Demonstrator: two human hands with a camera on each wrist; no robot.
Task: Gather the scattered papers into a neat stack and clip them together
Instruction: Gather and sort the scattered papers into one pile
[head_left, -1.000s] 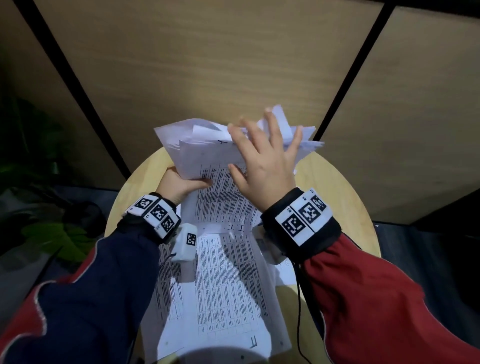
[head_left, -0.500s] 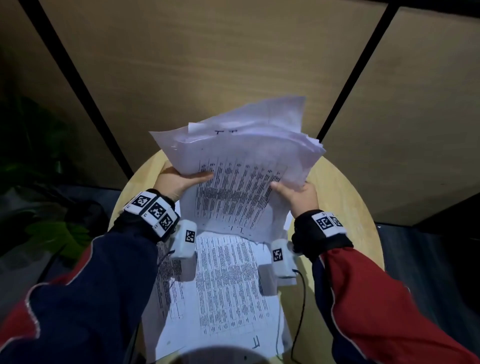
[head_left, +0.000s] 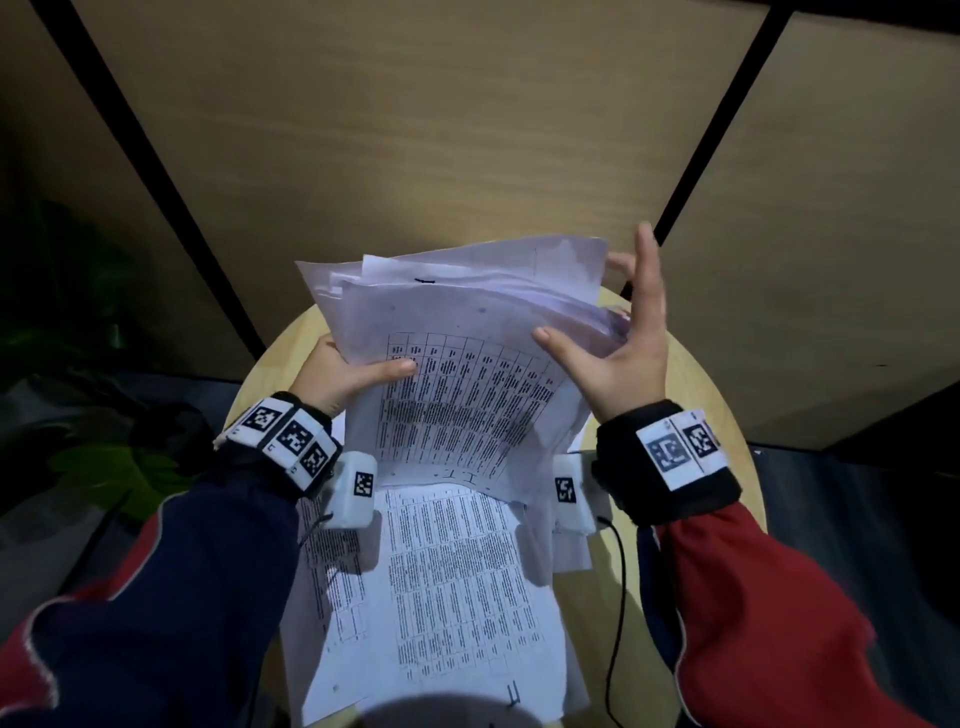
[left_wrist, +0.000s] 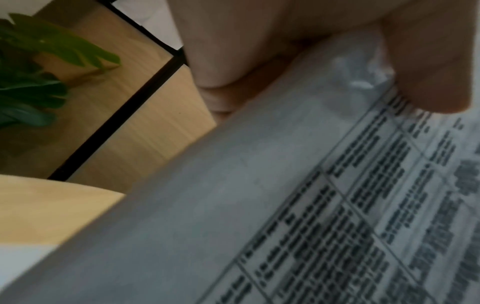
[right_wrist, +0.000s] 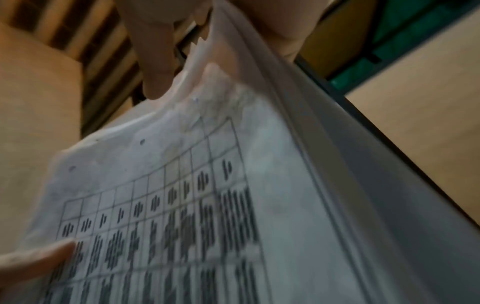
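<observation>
A loose bundle of white printed sheets (head_left: 467, 364) stands tilted above the round wooden table (head_left: 701, 395), its edges uneven. My left hand (head_left: 337, 374) grips the bundle's left edge, thumb on the front table-printed sheet (left_wrist: 233, 205). My right hand (head_left: 623, 364) is flat with straight fingers against the bundle's right edge, thumb spread over the front sheet (right_wrist: 207, 185). More printed sheets (head_left: 452, 582) lie overlapped on the table beneath my wrists. No clip is in view.
Wooden wall panels with black dividing strips (head_left: 156, 156) rise right behind the small table. A green plant (head_left: 104, 467) stands low at the left. A thin black cable (head_left: 618, 597) hangs from my right wrist over the table's right side.
My right hand let go of the bundle's lower right corner and moved up to its right edge, fingers straightened. The left hand keeps its grip.
</observation>
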